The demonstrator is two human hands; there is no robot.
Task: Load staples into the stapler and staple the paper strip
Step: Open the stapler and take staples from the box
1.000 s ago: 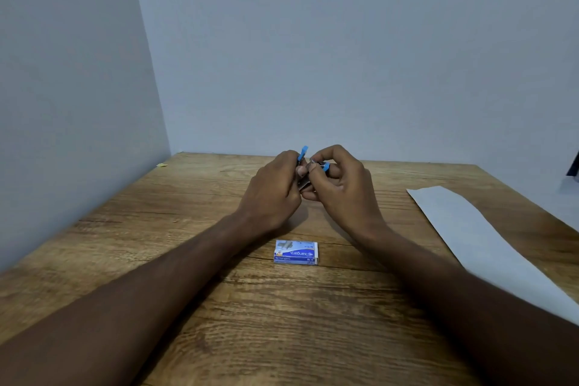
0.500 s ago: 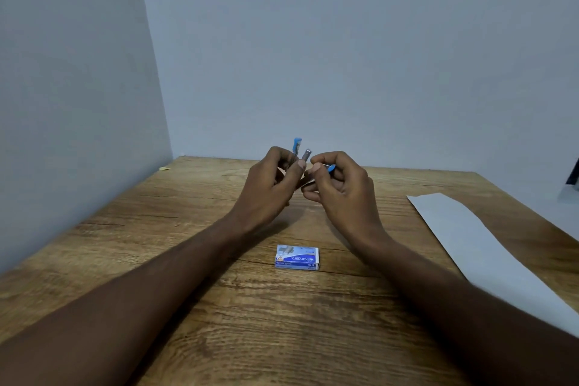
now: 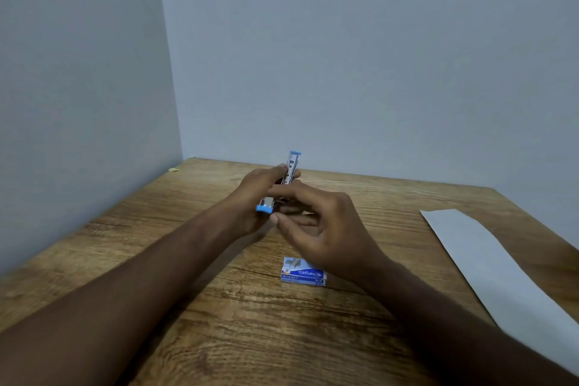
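Observation:
A small silver stapler [image 3: 289,171] with blue ends is held above the middle of the wooden table [image 3: 188,307]. My left hand [image 3: 255,197] grips it, with one blue end pointing up and away and the other blue end [image 3: 264,208] toward me. My right hand [image 3: 322,229] is beside it, fingers curled near the stapler's underside; whether they hold a part is hidden. A blue and white staple box [image 3: 303,273] lies closed on the table below my right hand. The white paper strip [image 3: 488,263] lies flat at the right.
Grey walls close the table at the left and the back. A small yellowish scrap [image 3: 173,169] lies in the far left corner. The paper strip runs to the table's right edge.
The stapler has opened out and turned, its blue end now rising above my left hand. My right hand has drawn back toward me and lower, over the staple box.

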